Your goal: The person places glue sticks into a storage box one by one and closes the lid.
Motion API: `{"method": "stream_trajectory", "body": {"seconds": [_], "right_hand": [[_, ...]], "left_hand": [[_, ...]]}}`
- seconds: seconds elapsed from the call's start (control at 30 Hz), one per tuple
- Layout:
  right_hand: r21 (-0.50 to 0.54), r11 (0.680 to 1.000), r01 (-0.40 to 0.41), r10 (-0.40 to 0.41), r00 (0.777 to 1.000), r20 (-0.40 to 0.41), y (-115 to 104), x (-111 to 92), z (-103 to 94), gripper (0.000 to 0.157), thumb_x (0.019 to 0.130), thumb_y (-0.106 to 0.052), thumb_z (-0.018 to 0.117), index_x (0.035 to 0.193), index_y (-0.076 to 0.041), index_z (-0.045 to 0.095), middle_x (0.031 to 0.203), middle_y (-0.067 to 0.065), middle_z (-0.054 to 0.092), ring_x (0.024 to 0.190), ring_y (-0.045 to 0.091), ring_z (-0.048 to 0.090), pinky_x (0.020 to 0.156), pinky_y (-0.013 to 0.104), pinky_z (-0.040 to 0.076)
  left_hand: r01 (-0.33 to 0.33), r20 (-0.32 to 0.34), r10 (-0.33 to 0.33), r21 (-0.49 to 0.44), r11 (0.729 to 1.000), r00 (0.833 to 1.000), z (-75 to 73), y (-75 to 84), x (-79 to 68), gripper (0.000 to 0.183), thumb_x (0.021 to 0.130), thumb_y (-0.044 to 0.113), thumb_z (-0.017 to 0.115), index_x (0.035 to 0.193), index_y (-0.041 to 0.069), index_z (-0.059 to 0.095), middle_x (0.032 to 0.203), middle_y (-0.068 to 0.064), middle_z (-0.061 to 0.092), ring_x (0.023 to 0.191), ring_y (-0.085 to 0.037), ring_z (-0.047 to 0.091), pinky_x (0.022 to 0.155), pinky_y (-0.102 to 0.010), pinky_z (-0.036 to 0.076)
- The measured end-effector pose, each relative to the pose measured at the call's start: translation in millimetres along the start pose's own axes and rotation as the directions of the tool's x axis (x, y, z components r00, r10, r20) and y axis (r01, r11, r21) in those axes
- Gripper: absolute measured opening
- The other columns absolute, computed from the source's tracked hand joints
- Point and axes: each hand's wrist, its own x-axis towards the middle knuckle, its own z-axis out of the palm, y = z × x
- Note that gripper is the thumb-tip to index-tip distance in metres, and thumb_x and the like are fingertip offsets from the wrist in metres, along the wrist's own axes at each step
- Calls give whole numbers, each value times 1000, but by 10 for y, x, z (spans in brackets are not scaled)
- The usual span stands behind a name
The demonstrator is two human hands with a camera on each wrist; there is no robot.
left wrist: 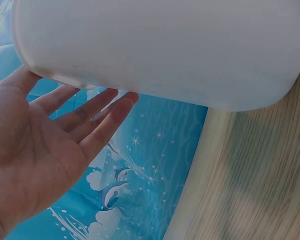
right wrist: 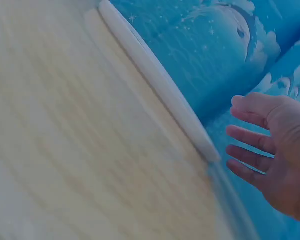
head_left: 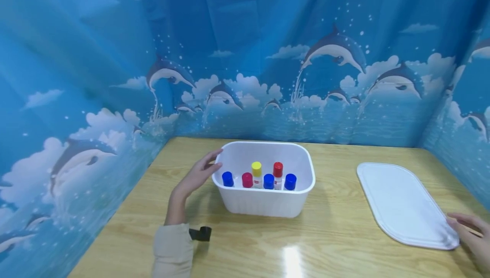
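A white plastic bin stands upright on the table, holding several small bottles with blue, red and yellow caps, among them a yellow-capped bottle and a red-capped bottle. My left hand touches the bin's left rim with spread, mostly straight fingers; in the left wrist view its fingertips meet the edge of the bin. Off to the right lies a flat white lid. Beside the lid's near right corner is my right hand, its fingers loosely extended and, in the right wrist view, apart from the lid.
The wooden table carries the bin and lid. Blue curtains printed with dolphins hang behind it and along both sides. A black strap piece juts from my left sleeve.
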Motion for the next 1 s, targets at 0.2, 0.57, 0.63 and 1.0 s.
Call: {"method": "stream_trajectory", "body": {"seconds": [0.2, 0.57, 0.63, 1.0], "right_hand": [[-72, 997, 1, 0, 1000, 8, 61, -56, 66, 44, 90, -4, 55, 83, -47, 58, 83, -44, 42, 77, -27, 37, 60, -3, 30], [-358, 933, -19, 39, 998, 48, 74, -29, 59, 9, 90, -15, 58, 89, -14, 68, 82, -33, 42, 70, -23, 28, 54, 10, 31], [-332, 943, 15, -2, 999, 39, 73, -37, 58, 20, 88, -8, 59, 80, -25, 66, 81, -42, 34, 71, -25, 29, 54, 6, 30], [-385, 921, 59, -78, 996, -33, 77, 8, 118, 22, 86, -3, 58, 74, -20, 65, 85, -44, 27, 75, -19, 26, 58, 16, 27]], "left_hand": [[-8, -4, 8, 3, 1000, 1000, -20, 4, -34, 49, 97, 16, 47, 141, 0, 31, 140, -27, 31, 123, -42, 35, 99, -50, 34], [-2, -17, 2, 4, 1000, 1000, -38, -350, 84, 54, 95, 31, 50, 143, 13, 33, 142, -20, 32, 123, -38, 37, 98, -50, 34], [3, -22, -3, 1, 1000, 1000, -37, -345, 83, 54, 95, 33, 51, 142, 15, 34, 142, -19, 32, 123, -37, 37, 98, -49, 34], [-31, -21, 31, 2, 1000, 999, -53, -265, 65, 51, 97, 22, 49, 142, 6, 32, 141, -25, 31, 123, -41, 36, 98, -51, 34]]}}
